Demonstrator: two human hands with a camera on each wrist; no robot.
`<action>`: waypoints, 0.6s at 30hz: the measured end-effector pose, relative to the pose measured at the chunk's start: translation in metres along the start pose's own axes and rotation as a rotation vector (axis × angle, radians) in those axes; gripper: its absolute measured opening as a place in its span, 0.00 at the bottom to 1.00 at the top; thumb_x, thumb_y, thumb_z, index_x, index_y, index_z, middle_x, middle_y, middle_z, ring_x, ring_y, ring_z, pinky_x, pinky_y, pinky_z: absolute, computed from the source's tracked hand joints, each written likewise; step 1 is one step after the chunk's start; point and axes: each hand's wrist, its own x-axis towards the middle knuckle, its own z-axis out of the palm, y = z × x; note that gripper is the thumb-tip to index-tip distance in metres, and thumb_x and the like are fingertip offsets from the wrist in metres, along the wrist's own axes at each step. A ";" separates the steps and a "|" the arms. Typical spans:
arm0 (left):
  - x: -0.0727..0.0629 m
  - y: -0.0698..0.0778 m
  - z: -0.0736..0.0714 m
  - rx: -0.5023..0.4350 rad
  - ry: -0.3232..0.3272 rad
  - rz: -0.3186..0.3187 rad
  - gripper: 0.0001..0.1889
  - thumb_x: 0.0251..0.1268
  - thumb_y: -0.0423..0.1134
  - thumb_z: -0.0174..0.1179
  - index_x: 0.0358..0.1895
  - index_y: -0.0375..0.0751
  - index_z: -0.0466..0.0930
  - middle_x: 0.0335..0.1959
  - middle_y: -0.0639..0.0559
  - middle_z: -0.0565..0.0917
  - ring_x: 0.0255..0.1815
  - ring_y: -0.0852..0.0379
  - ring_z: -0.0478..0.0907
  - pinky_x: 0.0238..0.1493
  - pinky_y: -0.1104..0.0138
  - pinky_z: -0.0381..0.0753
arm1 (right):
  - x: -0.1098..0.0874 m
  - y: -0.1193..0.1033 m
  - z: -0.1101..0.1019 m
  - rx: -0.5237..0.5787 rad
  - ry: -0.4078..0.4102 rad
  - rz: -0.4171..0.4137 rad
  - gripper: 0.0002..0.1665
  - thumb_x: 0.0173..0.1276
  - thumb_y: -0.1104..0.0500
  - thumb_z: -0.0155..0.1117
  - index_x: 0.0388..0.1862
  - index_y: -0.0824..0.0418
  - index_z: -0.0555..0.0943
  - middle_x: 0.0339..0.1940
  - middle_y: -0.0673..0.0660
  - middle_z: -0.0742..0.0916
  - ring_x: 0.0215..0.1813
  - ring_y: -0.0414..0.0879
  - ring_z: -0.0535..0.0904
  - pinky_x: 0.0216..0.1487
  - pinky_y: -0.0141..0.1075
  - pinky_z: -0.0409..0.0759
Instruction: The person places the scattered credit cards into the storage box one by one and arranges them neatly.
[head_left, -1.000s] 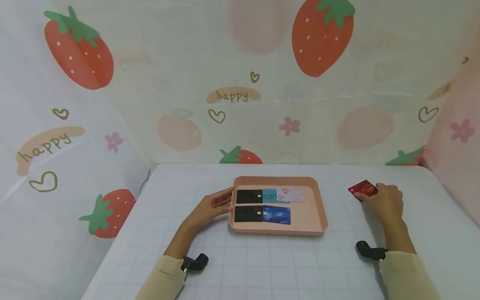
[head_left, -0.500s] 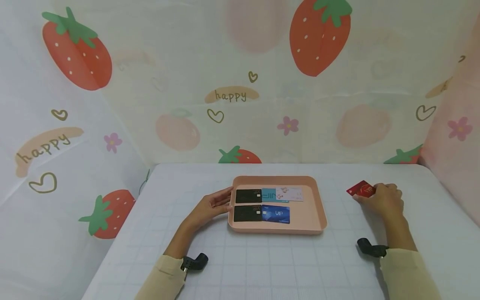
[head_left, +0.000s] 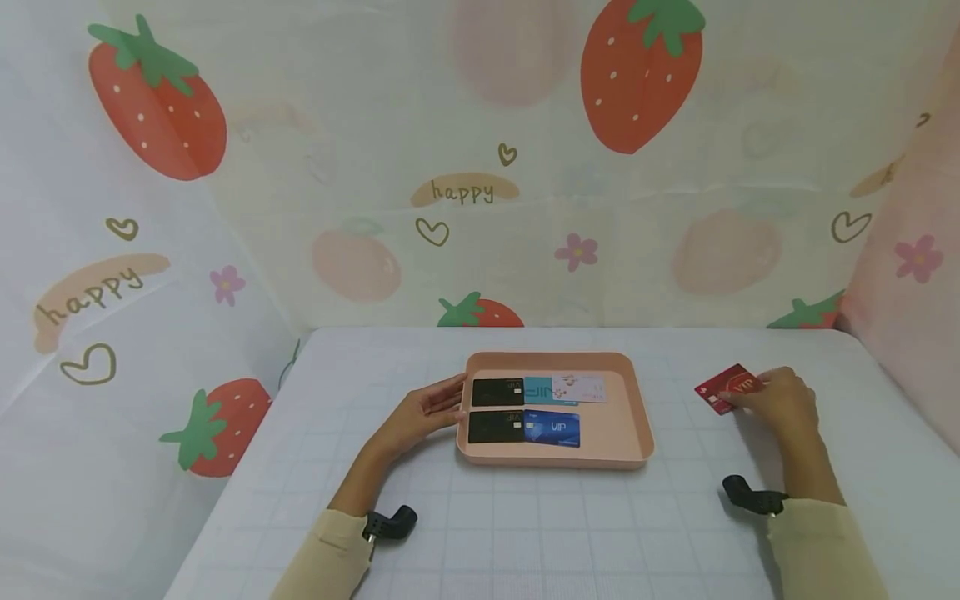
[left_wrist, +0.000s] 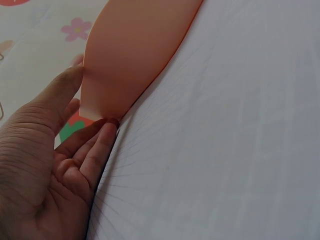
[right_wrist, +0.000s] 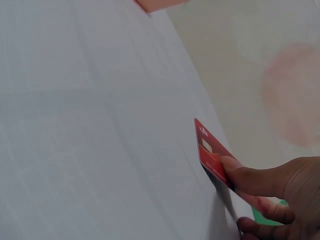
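In the head view a peach tray [head_left: 622,458] lies mid-table, holding two black cards, a blue VIP card [head_left: 552,428], a teal card [head_left: 536,391] and a pale flowered card [head_left: 579,387] overlapping the teal one. My left hand [head_left: 420,421] holds the tray's left edge, thumb and fingers apart along its wall; the left wrist view shows fingertips at the wall's bottom edge. Right of the tray, my right hand [head_left: 783,404] pinches a red VIP card [head_left: 731,387]. In the right wrist view the red card [right_wrist: 210,150] is tilted, its shadow on the tabletop.
A white gridded cloth [head_left: 540,533] covers the table. Strawberry-patterned sheets [head_left: 465,267] stand behind it and at both sides. A black wrist device [head_left: 390,525] sits on the left wrist and another [head_left: 753,497] on the right.
My right hand has shifted slightly right with the red card, which has turned and shows more of its face. My left hand and the tray stay put.
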 end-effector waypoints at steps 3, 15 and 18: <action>0.000 0.001 0.000 0.006 0.003 -0.005 0.35 0.70 0.34 0.65 0.78 0.39 0.62 0.76 0.42 0.67 0.75 0.43 0.67 0.68 0.66 0.74 | 0.000 0.004 -0.004 0.068 0.024 0.009 0.39 0.66 0.50 0.73 0.58 0.83 0.72 0.56 0.80 0.76 0.54 0.70 0.72 0.47 0.56 0.75; 0.000 0.000 0.001 0.025 0.011 -0.038 0.35 0.71 0.35 0.65 0.78 0.42 0.63 0.77 0.46 0.67 0.74 0.47 0.68 0.68 0.65 0.73 | -0.003 0.003 -0.011 0.169 0.040 0.109 0.30 0.73 0.54 0.66 0.61 0.78 0.77 0.36 0.67 0.88 0.45 0.58 0.77 0.33 0.38 0.72; 0.000 0.001 0.000 0.032 0.008 -0.031 0.35 0.71 0.34 0.65 0.78 0.41 0.62 0.77 0.44 0.67 0.74 0.45 0.67 0.68 0.65 0.73 | -0.002 0.003 -0.013 0.179 0.018 0.113 0.28 0.75 0.56 0.62 0.62 0.78 0.76 0.35 0.67 0.89 0.45 0.58 0.78 0.33 0.37 0.71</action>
